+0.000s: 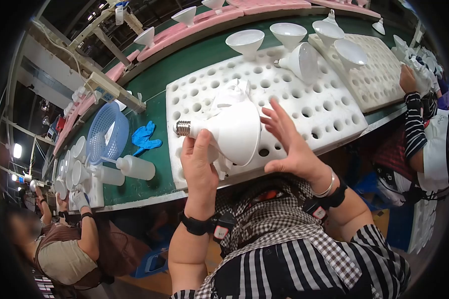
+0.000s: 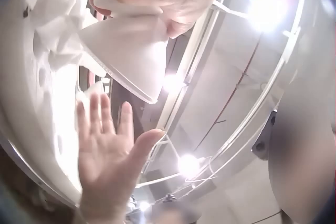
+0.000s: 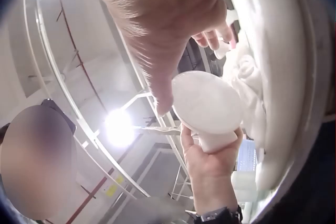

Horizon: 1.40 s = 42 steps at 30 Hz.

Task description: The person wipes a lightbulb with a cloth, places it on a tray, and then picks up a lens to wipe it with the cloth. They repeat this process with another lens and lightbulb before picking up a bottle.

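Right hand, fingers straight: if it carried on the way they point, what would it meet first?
Most likely the wide rim of the white bulb, gripped at its neck by the left hand; the right hand has its fingertips beside it. Past that, the holed foam tray. Depth is unclear.

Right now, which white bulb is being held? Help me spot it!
Find the long green table, then the white foam tray full of round holes on it. At the tray's near edge, the left hand grips one white cone-shaped bulb. Unlike the bulbs standing at the far edge, it lies sideways, metal screw end pointing left.
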Available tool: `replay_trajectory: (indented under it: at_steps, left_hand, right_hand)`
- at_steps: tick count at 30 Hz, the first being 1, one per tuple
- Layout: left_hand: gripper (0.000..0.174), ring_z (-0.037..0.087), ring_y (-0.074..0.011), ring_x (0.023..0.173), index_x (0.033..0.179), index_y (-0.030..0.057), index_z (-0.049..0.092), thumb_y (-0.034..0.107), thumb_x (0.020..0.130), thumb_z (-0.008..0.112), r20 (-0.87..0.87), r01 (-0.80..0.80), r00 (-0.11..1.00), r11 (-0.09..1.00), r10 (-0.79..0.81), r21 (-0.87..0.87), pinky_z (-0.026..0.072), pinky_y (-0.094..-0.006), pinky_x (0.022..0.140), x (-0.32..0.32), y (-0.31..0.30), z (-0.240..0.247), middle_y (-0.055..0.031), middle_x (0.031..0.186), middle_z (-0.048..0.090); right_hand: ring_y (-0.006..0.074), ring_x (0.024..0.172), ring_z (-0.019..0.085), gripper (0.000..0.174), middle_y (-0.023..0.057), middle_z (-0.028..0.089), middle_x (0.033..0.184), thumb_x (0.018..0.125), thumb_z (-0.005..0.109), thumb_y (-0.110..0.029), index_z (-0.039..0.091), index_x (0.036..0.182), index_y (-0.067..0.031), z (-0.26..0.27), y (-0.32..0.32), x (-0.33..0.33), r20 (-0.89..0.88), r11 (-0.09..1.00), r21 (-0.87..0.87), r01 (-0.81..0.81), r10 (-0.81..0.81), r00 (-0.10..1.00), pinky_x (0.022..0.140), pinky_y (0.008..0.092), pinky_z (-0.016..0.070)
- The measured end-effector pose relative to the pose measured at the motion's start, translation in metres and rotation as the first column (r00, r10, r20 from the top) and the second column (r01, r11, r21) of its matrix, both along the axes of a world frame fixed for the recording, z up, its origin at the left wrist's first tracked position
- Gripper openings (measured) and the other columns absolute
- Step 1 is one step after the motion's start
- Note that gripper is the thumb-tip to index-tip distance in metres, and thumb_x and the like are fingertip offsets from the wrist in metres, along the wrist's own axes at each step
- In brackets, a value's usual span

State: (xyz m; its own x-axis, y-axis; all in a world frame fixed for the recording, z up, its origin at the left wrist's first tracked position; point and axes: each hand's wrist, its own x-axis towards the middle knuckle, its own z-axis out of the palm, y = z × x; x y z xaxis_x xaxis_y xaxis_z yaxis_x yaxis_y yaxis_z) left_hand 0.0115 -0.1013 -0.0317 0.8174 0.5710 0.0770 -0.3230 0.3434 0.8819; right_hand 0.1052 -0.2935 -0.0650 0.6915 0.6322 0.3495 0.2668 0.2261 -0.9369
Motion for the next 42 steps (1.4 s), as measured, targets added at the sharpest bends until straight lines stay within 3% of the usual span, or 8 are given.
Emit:
replay_trajectory:
  at_steps: [15, 17, 19, 24, 25, 27, 35, 42]
  left_hand:
    - [0.036, 0.059, -0.0226, 0.116, 0.132, -0.0012, 0.055, 0.014, 0.100, 0.057, -0.072, -0.179, 0.981, 0.984, 0.180, 0.025, 0.0458, -0.0361, 0.100, -0.015, -0.007, 0.000, -0.0100, 0.126, 0.062]
    - [0.030, 0.057, -0.0287, 0.121, 0.125, 0.0020, 0.064, 0.012, 0.097, 0.059, 0.343, -0.453, 0.851, 0.225, 0.398, 0.863, 0.0453, -0.0396, 0.100, -0.021, -0.015, 0.011, -0.0118, 0.122, 0.065]
    - [0.029, 0.053, -0.0313, 0.124, 0.110, 0.0085, 0.074, 0.008, 0.083, 0.063, 0.320, -0.271, 0.935, -0.275, 0.153, 0.923, 0.0379, -0.0435, 0.102, -0.028, -0.027, 0.021, -0.0083, 0.117, 0.069]
    - [0.034, 0.057, -0.0275, 0.120, 0.121, 0.0046, 0.067, 0.006, 0.089, 0.059, 0.354, -0.268, 0.888, -0.294, 0.295, 0.917, 0.0397, -0.0399, 0.103, -0.014, 0.026, 0.017, -0.0085, 0.124, 0.067]
    - [0.034, 0.057, -0.0275, 0.120, 0.121, 0.0046, 0.067, 0.006, 0.089, 0.059, 0.350, -0.266, 0.890, -0.290, 0.291, 0.919, 0.0397, -0.0399, 0.103, -0.015, 0.031, 0.013, -0.0085, 0.124, 0.067]
    - [0.034, 0.060, -0.0203, 0.113, 0.130, -0.0019, 0.059, 0.008, 0.098, 0.054, 0.038, -0.105, 0.994, 0.897, 0.098, 0.429, 0.0457, -0.0341, 0.099, -0.018, 0.035, 0.009, -0.0113, 0.126, 0.065]
    - [0.050, 0.065, -0.0108, 0.081, 0.126, -0.0041, 0.058, 0.023, 0.088, 0.077, -0.099, 0.164, 0.985, 0.949, -0.142, 0.270, 0.0544, -0.0251, 0.069, -0.029, 0.014, 0.012, -0.0052, 0.097, 0.069]
    - [0.045, 0.065, -0.0105, 0.080, 0.125, -0.0029, 0.058, 0.021, 0.090, 0.075, -0.018, 0.048, 0.999, 0.984, -0.045, 0.169, 0.0540, -0.0241, 0.066, -0.027, -0.006, 0.014, -0.0064, 0.099, 0.069]
  right_hand:
    - [0.0294, 0.144, 0.030, 0.118, 0.0141, 0.025, 0.156, 0.081, 0.078, -0.044, -0.004, 0.158, -0.0091, 0.019, 0.007, -0.025, -0.642, 0.924, 0.376, -0.065, 0.311, 0.701, 0.114, 0.0479, 0.0331]
    - [0.0290, 0.143, 0.032, 0.114, 0.0144, 0.026, 0.155, 0.084, 0.074, -0.045, -0.004, 0.158, -0.0089, 0.019, 0.008, -0.027, -0.639, 0.936, 0.345, -0.066, 0.285, 0.715, 0.112, 0.0490, 0.0360]
    - [0.0287, 0.142, 0.034, 0.109, 0.0148, 0.028, 0.154, 0.086, 0.071, -0.046, -0.003, 0.158, -0.0088, 0.020, 0.009, -0.032, -0.634, 0.947, 0.311, -0.083, 0.271, 0.724, 0.109, 0.0501, 0.0389]
    - [0.0296, 0.134, 0.046, 0.090, 0.0152, 0.038, 0.149, 0.090, 0.061, -0.053, 0.018, 0.155, -0.0093, 0.021, 0.000, -0.035, -0.675, 0.933, 0.324, -0.154, 0.342, 0.653, 0.100, 0.0501, 0.0485]
    - [0.0306, 0.131, 0.048, 0.086, 0.0156, 0.042, 0.146, 0.090, 0.060, -0.057, 0.026, 0.153, -0.0092, 0.018, -0.003, -0.034, -0.682, 0.907, 0.359, -0.219, 0.415, 0.601, 0.098, 0.0526, 0.0501]
    - [0.0317, 0.129, 0.051, 0.084, 0.0154, 0.044, 0.144, 0.090, 0.057, -0.061, 0.030, 0.150, -0.0087, 0.021, -0.007, -0.034, -0.726, 0.882, 0.409, -0.232, 0.469, 0.503, 0.097, 0.0559, 0.0502]
    - [0.0334, 0.129, 0.051, 0.085, 0.0122, 0.045, 0.145, 0.092, 0.045, -0.071, 0.033, 0.150, -0.0098, 0.015, -0.010, -0.032, -0.752, 0.740, 0.576, -0.348, 0.646, 0.128, 0.099, 0.0593, 0.0477]
    - [0.0274, 0.140, 0.036, 0.121, 0.0138, 0.034, 0.150, 0.075, 0.083, -0.048, 0.004, 0.159, -0.0100, 0.005, -0.010, -0.045, -0.309, 0.969, 0.210, -0.134, 0.196, 0.931, 0.114, 0.0435, 0.0314]
